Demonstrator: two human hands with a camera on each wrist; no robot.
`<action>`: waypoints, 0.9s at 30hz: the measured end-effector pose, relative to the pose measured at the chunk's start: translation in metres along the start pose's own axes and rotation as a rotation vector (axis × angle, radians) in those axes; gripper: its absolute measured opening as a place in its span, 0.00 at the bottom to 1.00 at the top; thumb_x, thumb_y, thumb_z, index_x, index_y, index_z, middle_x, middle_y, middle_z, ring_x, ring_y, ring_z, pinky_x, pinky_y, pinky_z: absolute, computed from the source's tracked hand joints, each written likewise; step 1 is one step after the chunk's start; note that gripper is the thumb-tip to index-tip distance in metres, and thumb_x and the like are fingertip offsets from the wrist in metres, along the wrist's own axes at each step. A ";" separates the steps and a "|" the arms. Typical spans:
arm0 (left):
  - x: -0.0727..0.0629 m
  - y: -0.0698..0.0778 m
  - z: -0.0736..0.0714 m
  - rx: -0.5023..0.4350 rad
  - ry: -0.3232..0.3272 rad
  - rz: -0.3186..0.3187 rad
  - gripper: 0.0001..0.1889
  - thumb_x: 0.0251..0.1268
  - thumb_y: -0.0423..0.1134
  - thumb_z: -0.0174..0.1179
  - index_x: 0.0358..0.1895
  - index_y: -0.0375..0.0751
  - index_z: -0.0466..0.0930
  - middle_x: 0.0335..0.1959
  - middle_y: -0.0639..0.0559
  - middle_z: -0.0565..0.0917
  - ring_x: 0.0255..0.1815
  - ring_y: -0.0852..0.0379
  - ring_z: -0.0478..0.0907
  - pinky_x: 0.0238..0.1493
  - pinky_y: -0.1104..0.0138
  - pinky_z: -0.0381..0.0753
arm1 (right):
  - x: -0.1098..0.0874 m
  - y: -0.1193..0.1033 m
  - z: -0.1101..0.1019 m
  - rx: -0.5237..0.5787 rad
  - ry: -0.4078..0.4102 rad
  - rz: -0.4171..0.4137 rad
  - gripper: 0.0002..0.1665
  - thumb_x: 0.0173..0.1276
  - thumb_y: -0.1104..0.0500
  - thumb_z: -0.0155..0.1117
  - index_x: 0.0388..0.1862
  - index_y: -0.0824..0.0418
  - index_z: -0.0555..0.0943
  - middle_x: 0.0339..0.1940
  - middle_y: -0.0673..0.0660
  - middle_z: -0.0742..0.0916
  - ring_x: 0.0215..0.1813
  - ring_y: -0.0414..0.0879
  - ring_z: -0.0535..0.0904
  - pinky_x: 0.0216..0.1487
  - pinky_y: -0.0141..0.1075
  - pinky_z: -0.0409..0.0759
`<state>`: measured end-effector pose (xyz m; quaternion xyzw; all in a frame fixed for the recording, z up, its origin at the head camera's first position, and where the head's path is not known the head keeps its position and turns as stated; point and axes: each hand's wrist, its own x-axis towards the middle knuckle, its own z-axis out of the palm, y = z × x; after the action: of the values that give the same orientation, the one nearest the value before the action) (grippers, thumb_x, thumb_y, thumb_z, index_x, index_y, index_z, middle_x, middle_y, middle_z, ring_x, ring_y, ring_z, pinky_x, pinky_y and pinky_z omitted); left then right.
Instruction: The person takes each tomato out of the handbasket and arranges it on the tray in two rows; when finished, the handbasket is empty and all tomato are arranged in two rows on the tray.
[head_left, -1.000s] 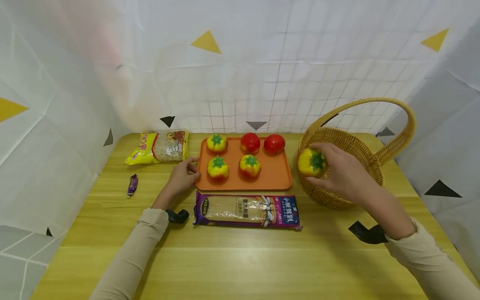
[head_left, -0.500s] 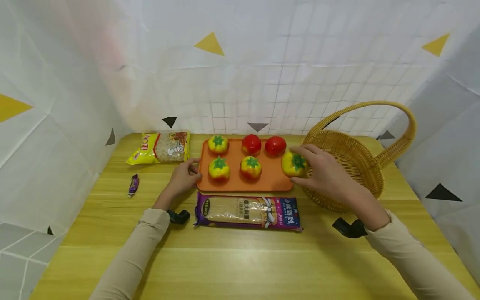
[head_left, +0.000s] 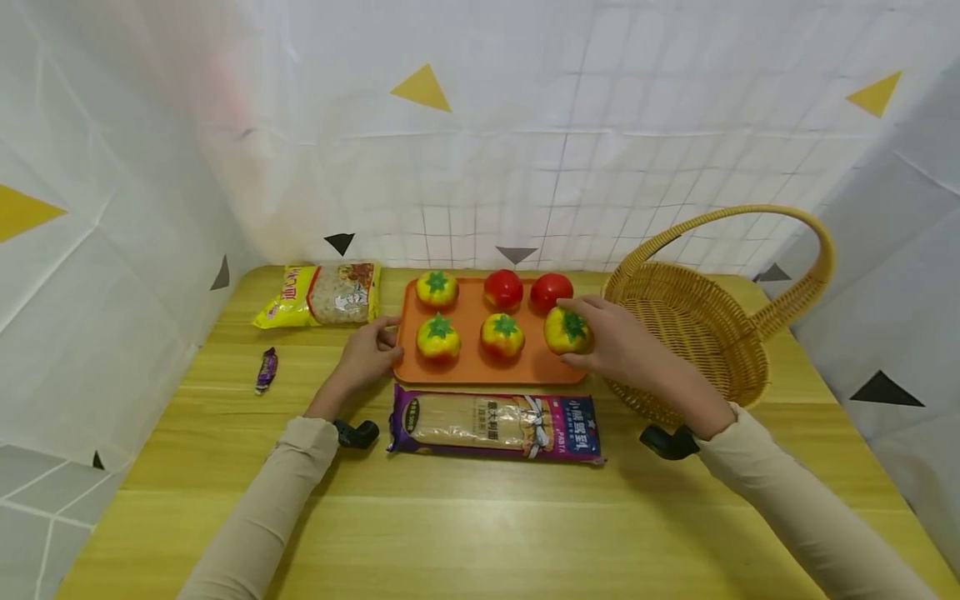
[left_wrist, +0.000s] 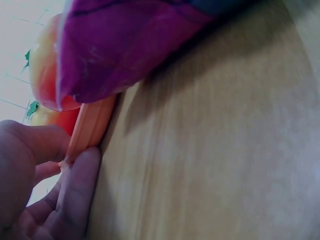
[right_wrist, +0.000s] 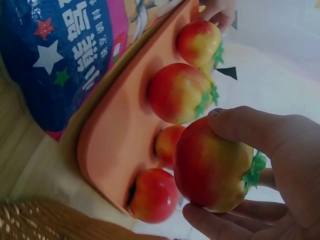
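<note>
In the head view my right hand (head_left: 628, 348) grips a yellow-red artificial tomato (head_left: 567, 331) with a green leafy top, over the right end of the orange tray (head_left: 480, 375). The right wrist view shows this tomato (right_wrist: 212, 167) between thumb and fingers, apart from the tray. My left hand (head_left: 363, 360) pinches the tray's left edge, thumb above and fingers below in the left wrist view. On the tray sit several tomatoes, among them a front-left one (head_left: 438, 340), a front-middle one (head_left: 502, 337), and two redder ones at the back, one at the right (head_left: 551, 292).
A wicker basket (head_left: 693, 321) with a tall handle stands right of the tray. A pasta packet (head_left: 495, 423) lies before the tray. Left are a yellow food bag (head_left: 330, 296) and a small purple wrapped candy (head_left: 266, 371). White sheeting (head_left: 510, 167) encloses the back and sides.
My right hand has carried the tomato leftward from over the basket to over the tray's right end. My left hand has stayed at the tray's edge.
</note>
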<state>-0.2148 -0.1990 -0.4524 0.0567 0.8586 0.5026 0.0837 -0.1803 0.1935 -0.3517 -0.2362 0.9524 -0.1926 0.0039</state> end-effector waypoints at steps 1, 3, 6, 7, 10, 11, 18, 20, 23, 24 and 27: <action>0.000 0.000 0.000 0.003 0.001 0.003 0.30 0.69 0.30 0.60 0.73 0.37 0.66 0.46 0.38 0.76 0.42 0.46 0.81 0.32 0.61 0.86 | 0.002 0.000 0.002 0.002 -0.011 0.003 0.47 0.57 0.50 0.79 0.73 0.60 0.70 0.65 0.68 0.75 0.58 0.62 0.76 0.56 0.56 0.78; 0.000 -0.001 0.000 0.003 0.002 0.004 0.30 0.68 0.30 0.60 0.73 0.37 0.66 0.45 0.39 0.76 0.42 0.46 0.81 0.31 0.61 0.86 | 0.006 0.000 0.006 0.007 -0.035 0.009 0.47 0.58 0.51 0.78 0.73 0.61 0.69 0.65 0.69 0.75 0.58 0.63 0.75 0.57 0.57 0.78; 0.001 -0.001 0.001 -0.001 0.007 0.005 0.30 0.68 0.30 0.60 0.73 0.37 0.67 0.45 0.39 0.76 0.42 0.46 0.81 0.31 0.61 0.86 | 0.012 0.000 0.012 0.005 -0.066 0.022 0.47 0.59 0.52 0.78 0.74 0.63 0.68 0.66 0.71 0.74 0.60 0.64 0.74 0.60 0.58 0.76; 0.001 -0.001 0.001 0.000 0.009 0.005 0.30 0.67 0.30 0.61 0.73 0.37 0.67 0.45 0.39 0.76 0.42 0.46 0.81 0.31 0.61 0.86 | 0.014 0.000 0.014 0.004 -0.076 0.027 0.47 0.59 0.53 0.78 0.74 0.63 0.68 0.67 0.71 0.74 0.61 0.64 0.74 0.60 0.58 0.75; 0.001 -0.001 0.001 0.005 0.012 0.010 0.30 0.67 0.30 0.61 0.72 0.37 0.67 0.44 0.39 0.76 0.42 0.46 0.81 0.30 0.61 0.86 | 0.019 0.001 0.020 0.003 -0.108 0.038 0.46 0.59 0.54 0.77 0.74 0.63 0.68 0.67 0.71 0.74 0.63 0.64 0.73 0.62 0.59 0.73; 0.001 -0.001 0.001 0.008 0.015 0.011 0.30 0.67 0.30 0.61 0.72 0.37 0.68 0.44 0.39 0.76 0.41 0.46 0.80 0.30 0.61 0.86 | 0.020 0.002 0.022 0.006 -0.117 0.040 0.46 0.59 0.54 0.77 0.74 0.64 0.68 0.67 0.71 0.73 0.64 0.64 0.72 0.63 0.59 0.73; 0.001 -0.001 0.001 0.012 0.018 0.013 0.30 0.67 0.30 0.61 0.72 0.38 0.68 0.44 0.40 0.76 0.40 0.48 0.80 0.30 0.61 0.86 | 0.029 0.007 0.034 -0.024 -0.142 0.036 0.46 0.59 0.56 0.77 0.74 0.64 0.68 0.68 0.69 0.74 0.64 0.62 0.73 0.64 0.58 0.73; 0.001 -0.001 0.001 0.005 0.017 0.014 0.30 0.67 0.30 0.61 0.72 0.38 0.68 0.44 0.40 0.76 0.39 0.48 0.80 0.30 0.61 0.86 | 0.030 0.009 0.035 -0.045 -0.148 0.040 0.46 0.59 0.57 0.77 0.74 0.65 0.68 0.67 0.69 0.74 0.63 0.62 0.74 0.63 0.58 0.73; 0.000 0.000 0.001 -0.004 0.019 0.016 0.30 0.67 0.30 0.61 0.72 0.38 0.68 0.44 0.40 0.76 0.38 0.48 0.80 0.30 0.61 0.86 | 0.031 0.011 0.037 -0.080 -0.161 0.048 0.46 0.60 0.58 0.77 0.74 0.66 0.67 0.68 0.70 0.73 0.64 0.62 0.73 0.63 0.58 0.73; 0.000 0.000 0.001 -0.007 0.019 0.015 0.30 0.67 0.29 0.61 0.72 0.38 0.68 0.44 0.40 0.76 0.38 0.48 0.80 0.30 0.61 0.86 | 0.031 0.012 0.037 -0.089 -0.166 0.052 0.46 0.60 0.58 0.77 0.74 0.67 0.67 0.68 0.70 0.73 0.64 0.62 0.73 0.64 0.58 0.73; 0.000 0.000 0.000 -0.001 0.023 0.014 0.30 0.67 0.29 0.61 0.72 0.37 0.68 0.43 0.40 0.76 0.38 0.48 0.80 0.30 0.61 0.86 | 0.031 0.014 0.039 -0.109 -0.171 0.056 0.46 0.60 0.58 0.77 0.74 0.67 0.66 0.68 0.71 0.72 0.64 0.63 0.73 0.64 0.58 0.72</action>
<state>-0.2151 -0.1985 -0.4525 0.0570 0.8588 0.5042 0.0704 -0.2105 0.1767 -0.3904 -0.2248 0.9639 -0.1194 0.0779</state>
